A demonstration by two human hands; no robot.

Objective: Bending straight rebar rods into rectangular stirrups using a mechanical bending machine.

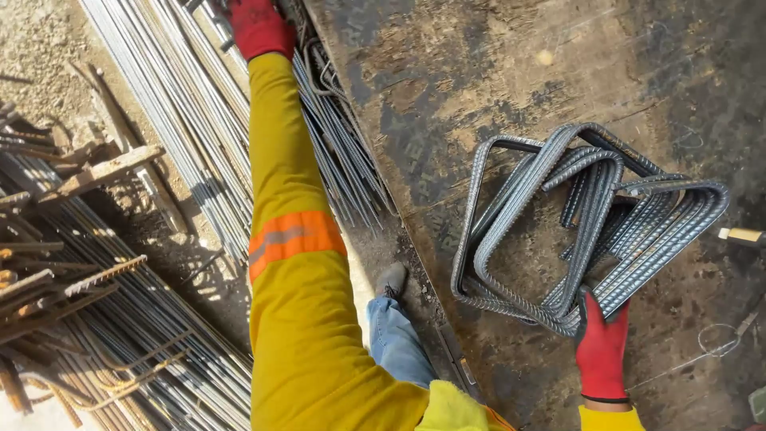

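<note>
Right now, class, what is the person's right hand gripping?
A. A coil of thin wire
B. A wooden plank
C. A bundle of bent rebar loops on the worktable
C: the red-gloved right hand closes on the bent rebar loops lying on the dark worktable.

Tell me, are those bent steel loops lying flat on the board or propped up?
Lying flat, loosely stacked. The bent rebar loops overlap in a heap on the dark board, and the right hand grips their near corner.
</note>
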